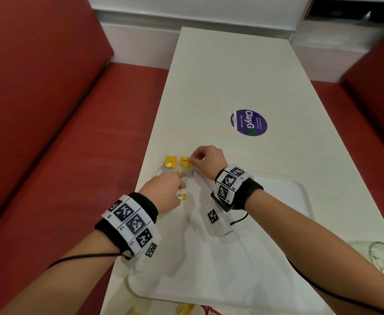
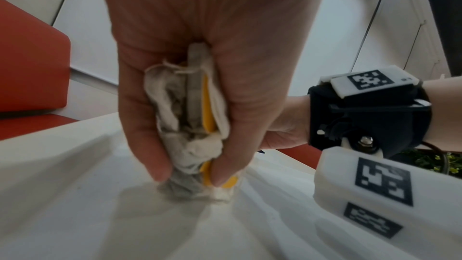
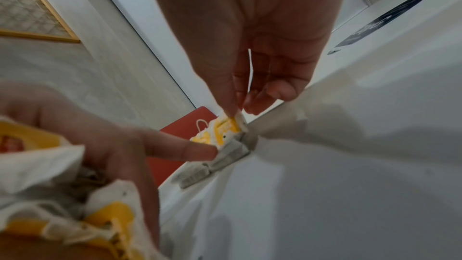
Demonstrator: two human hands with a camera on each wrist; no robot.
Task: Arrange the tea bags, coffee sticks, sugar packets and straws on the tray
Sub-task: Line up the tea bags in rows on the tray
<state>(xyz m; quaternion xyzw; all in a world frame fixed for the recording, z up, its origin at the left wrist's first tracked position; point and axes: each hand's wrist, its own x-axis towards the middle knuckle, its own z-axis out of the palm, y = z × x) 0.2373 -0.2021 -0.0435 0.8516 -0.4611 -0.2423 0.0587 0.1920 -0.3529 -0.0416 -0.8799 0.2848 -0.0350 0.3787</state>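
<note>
Writing: "ClayGo" on round blue sticker (image 1: 249,123) on table (image 1: 231,76); print on yellow tags too small to read | Tray (image 1: 277,196): two tea bags (image 1: 171,161) at far left corner | Left hand (image 1: 166,193): clutching bunch of tea bags (image 2: 190,126), forefinger pressing the right-hand placed bag | Right hand (image 1: 205,160): pinching that bag's yellow tag (image 1: 184,162)

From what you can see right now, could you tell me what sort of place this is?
Probably a fast-food or canteen booth: red padded benches flank a narrow white table bearing a round "ClayGo, clean as you go" sticker, and a white serving tray lies on it.
</note>
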